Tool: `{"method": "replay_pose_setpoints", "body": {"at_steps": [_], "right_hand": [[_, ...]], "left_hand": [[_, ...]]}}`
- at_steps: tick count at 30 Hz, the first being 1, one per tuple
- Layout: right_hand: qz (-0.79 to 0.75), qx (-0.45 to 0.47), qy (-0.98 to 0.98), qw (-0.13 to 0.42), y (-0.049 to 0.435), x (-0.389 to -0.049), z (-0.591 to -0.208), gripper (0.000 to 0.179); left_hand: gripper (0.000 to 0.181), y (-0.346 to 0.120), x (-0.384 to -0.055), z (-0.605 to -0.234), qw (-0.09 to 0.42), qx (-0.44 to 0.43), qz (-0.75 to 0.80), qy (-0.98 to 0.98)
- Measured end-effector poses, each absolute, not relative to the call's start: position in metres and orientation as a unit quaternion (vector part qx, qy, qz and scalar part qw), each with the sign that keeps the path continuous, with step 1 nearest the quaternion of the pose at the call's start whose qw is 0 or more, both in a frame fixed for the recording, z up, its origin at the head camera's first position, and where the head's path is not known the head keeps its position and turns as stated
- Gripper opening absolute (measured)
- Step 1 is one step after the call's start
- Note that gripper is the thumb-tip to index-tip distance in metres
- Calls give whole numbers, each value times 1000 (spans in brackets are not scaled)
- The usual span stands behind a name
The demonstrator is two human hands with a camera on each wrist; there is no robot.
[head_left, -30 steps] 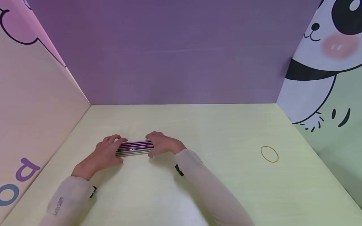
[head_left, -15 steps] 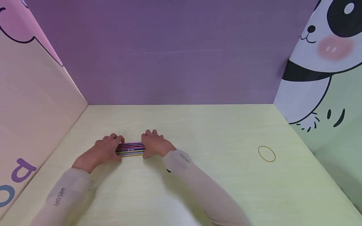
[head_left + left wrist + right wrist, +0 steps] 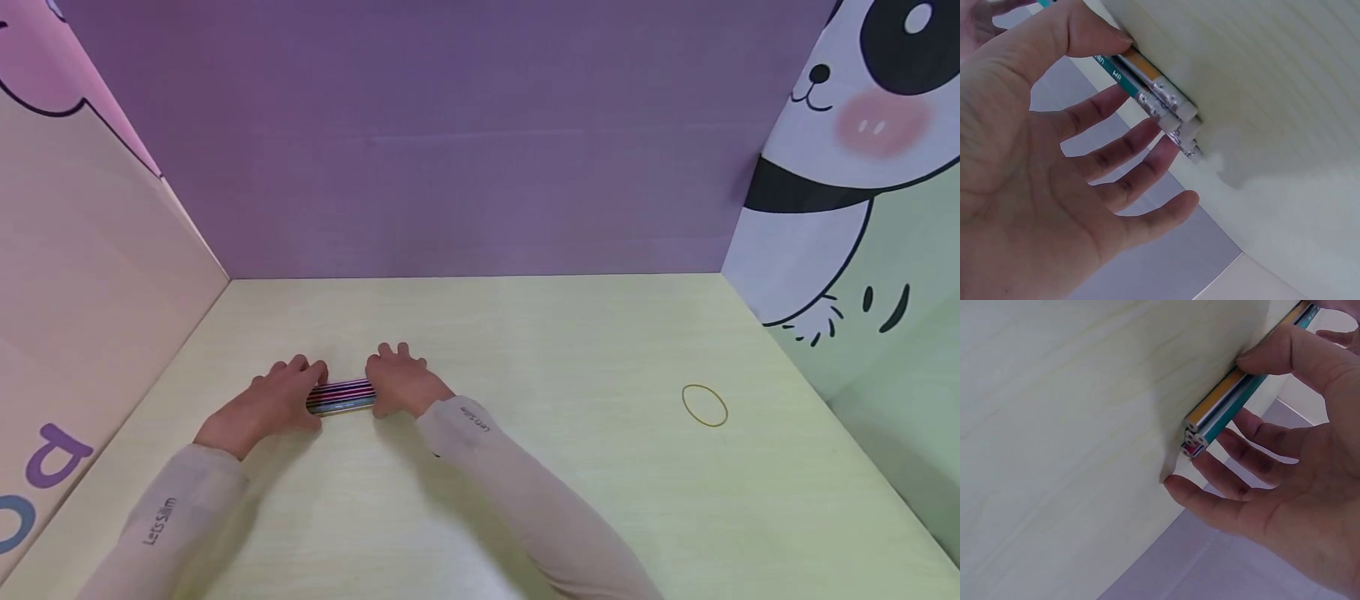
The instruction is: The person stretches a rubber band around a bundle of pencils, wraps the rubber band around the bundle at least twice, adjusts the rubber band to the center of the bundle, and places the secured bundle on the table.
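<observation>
A bundle of several pencils [image 3: 342, 396] lies crosswise on the table, left of the middle in the head view. My left hand [image 3: 262, 410] pinches the eraser end, thumb on the near side and fingers on the far side. White erasers [image 3: 1186, 112] in silver ferrules stick out past the fingers in the left wrist view. My right hand [image 3: 405, 383] grips the same bundle nearer its other end. The right wrist view shows flat, unsharpened pencil ends [image 3: 1192, 436], with orange and green barrels beside the thumb. A yellow rubber band [image 3: 705, 406] lies far off to the right.
The pale wooden table [image 3: 525, 483] meets a purple back wall [image 3: 480, 142]. A pink and cream wall [image 3: 90, 233] stands at the left, a wall with a cartoon panda [image 3: 870, 150] at the right.
My right hand has slid left along the pencils, closer to my left hand, so less of the bundle shows between them. The whole head view has shifted slightly.
</observation>
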State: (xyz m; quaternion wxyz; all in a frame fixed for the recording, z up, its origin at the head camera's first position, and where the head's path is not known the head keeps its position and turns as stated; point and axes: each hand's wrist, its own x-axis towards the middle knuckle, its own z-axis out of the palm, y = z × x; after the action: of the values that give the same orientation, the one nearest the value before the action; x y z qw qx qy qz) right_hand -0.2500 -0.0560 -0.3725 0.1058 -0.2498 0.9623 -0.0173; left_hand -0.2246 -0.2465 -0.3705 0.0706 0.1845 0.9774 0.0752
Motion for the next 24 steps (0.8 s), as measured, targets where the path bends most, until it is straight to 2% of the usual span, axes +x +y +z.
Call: {"method": "replay_pose_setpoints", "body": {"at_steps": [8,24], "right_hand": [[-1,-234,966,108,-61,-247,-370,11],[20,-217,972,90,-68,-246,-372,15]], "left_hand": [[34,-243,-226,-372,69,183,68,978],[26,-232,-227,-379,50,202,25,978]]}}
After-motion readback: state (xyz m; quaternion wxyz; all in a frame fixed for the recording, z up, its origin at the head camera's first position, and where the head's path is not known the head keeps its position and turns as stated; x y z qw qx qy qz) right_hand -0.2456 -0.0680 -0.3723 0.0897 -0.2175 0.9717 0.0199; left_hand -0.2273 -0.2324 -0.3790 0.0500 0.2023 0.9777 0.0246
